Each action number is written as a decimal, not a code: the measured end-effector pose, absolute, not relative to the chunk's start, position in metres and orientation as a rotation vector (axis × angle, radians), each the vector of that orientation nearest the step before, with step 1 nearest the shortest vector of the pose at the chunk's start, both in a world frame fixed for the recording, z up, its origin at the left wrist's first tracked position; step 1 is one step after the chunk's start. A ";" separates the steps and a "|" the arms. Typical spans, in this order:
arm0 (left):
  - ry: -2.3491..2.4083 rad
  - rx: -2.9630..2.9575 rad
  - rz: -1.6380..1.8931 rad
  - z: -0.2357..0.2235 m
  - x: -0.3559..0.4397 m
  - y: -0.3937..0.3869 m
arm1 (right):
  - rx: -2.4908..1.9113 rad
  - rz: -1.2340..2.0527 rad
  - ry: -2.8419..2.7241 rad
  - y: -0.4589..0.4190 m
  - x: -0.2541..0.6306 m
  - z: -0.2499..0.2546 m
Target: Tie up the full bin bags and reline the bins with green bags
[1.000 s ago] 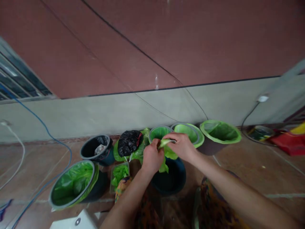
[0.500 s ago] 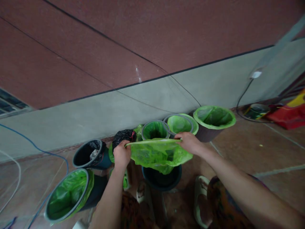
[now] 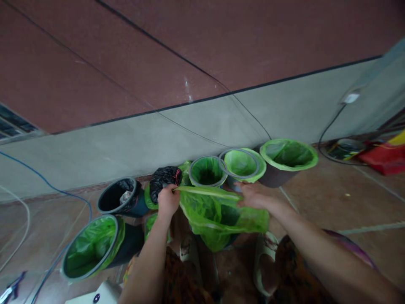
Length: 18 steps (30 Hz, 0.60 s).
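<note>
Green plastic liner [image 3: 218, 215] stretched between two bare hands above a dark bin [image 3: 233, 241], which it largely hides. Left hand [image 3: 168, 202]: clenched on one end of the liner's folded upper band. Right hand [image 3: 255, 196]: fingers grasping the band's opposite end, their exact grip partly obscured. The lower part of the liner sags in loose folds toward the floor [image 3: 319, 192].

Beyond the hands, near the pale lower wall [image 3: 126, 152], from left to right: a black-lined bin [image 3: 103, 206] containing a crumpled pale wad [image 3: 125, 196]; a bunched black plastic bag [image 3: 162, 179], just beside the left hand; a grey-rimmed bin [image 3: 208, 156] with green lining; a second green-lined bin [image 3: 264, 166] bearing a grey ring [image 3: 239, 149]; and a brown bin [image 3: 276, 175] with its green lining folded over the rim.

Nearer, at left, a large dark bin with green lining [image 3: 133, 241]. Between it and the sagging liner, a small container of green plastic [image 3: 151, 223] is partly covered by the left forearm. Two pale sandals [image 3: 262, 270] flank the covered bin on the near side. Far left, a blue cable [image 3: 47, 179]; far right, a red object [image 3: 384, 158], its kind unclear.
</note>
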<state>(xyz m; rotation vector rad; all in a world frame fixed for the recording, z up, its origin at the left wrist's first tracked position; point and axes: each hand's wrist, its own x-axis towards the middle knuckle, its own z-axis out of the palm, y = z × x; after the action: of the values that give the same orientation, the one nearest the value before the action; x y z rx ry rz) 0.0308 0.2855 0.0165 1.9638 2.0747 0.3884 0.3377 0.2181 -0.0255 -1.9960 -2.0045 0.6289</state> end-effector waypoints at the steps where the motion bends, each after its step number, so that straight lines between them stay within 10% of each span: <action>1: 2.020 1.994 0.402 0.014 0.038 0.283 | -1.936 0.652 -2.059 0.219 0.326 -0.022; 18: 1.813 2.290 0.249 -0.004 0.090 0.259 | -1.886 0.389 -2.177 0.231 0.265 0.005</action>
<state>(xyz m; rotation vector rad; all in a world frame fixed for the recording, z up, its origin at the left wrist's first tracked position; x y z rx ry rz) 0.0905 0.2590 -0.0038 2.2904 1.8135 0.2487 0.2648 0.2311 0.0052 -1.8859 -2.1765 0.3885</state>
